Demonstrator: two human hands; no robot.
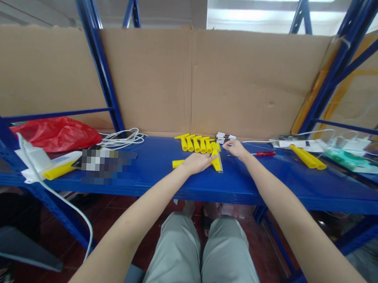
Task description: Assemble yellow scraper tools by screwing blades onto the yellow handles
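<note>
Scraper (218, 163): bright yellow, T-shaped, lying on the blue bench (156, 161) at 12 o'clock from the seat. Its head runs roughly toward 12, a thin greyish strip along the right edge; the handle points to 9. Left hand (198, 162) lies across it, fingers curled and gripping. Right hand (234, 148), just beside the head toward 1 o'clock, has fingers bent toward the thumb; cannot tell whether they grip anything.

Containers: crumpled red plastic bag (61, 134) at 10 o'clock, contents hidden. Pale green packet (351, 160) at 2 o'clock, contents too unclear to tell.

Materials, shapes: row of yellow scrapers (197, 144) at 12, tubular handles with round ends facing the seat. Small stack of white pieces (224, 138) with dark marks, just past 12. Screwdriver (266, 154) at 1, red handle. Looped white cable (126, 138) between 10 and 11. Smooth brown cardboard (249, 81) stands upright behind, blue metal frame (105, 69) alongside.
</note>
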